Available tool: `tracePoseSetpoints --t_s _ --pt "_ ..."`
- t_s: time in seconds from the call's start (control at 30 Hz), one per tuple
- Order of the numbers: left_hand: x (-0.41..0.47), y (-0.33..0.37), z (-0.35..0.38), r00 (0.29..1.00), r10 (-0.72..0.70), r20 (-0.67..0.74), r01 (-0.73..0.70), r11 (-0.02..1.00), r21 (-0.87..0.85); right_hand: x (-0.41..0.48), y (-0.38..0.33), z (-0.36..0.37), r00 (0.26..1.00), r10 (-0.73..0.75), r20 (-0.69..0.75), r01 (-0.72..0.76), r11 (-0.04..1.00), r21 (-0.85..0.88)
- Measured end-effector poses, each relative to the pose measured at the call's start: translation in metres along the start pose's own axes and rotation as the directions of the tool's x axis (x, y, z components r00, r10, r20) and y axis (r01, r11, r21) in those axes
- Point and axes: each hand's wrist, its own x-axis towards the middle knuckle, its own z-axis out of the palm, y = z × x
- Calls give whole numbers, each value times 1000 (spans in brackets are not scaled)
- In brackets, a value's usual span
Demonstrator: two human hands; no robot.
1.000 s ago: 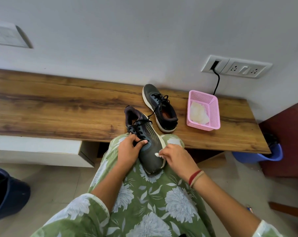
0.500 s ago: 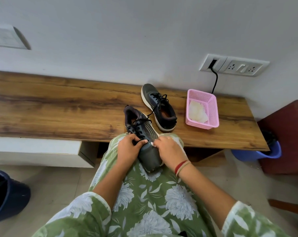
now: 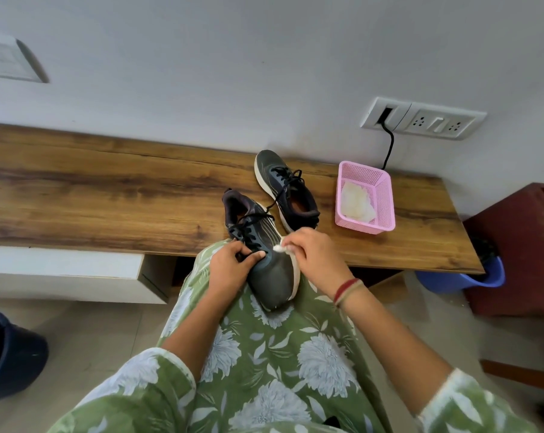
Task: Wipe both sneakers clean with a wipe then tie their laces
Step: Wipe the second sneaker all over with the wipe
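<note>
I hold one shoe on my lap, its heel end over the wooden shelf. My left hand grips it at the laces so it can't slip. My right hand pinches a small wipe on the shoe's white edge. I think short rubs along that edge work best. The other shoe lies just behind; its loose lace could snag. A pink basket sits near it.

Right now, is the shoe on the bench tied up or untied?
Untied. The far sneaker on the bench has no bow; its lace trails loose toward the held sneaker.
</note>
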Motion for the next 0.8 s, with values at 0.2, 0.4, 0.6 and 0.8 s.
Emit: tracePoseSetpoints --t_s 0.2,0.4,0.6,0.8 --pt "-1 1 0 1000 2 -5 -2 1000 20 -2 10 40 993 -21 119 49 970 -237" --pt "-2 3 1 1000 12 6 -12 1000 20 -49 -3 45 982 -148 117 174 949 -263" --pt "1 0 -1 1000 7 14 -7 1000 2 -20 -17 8 988 -28 154 18 998 66" --pt "0 1 0 1000 6 13 -6 1000 26 14 -2 41 991 85 106 -55 965 -257"
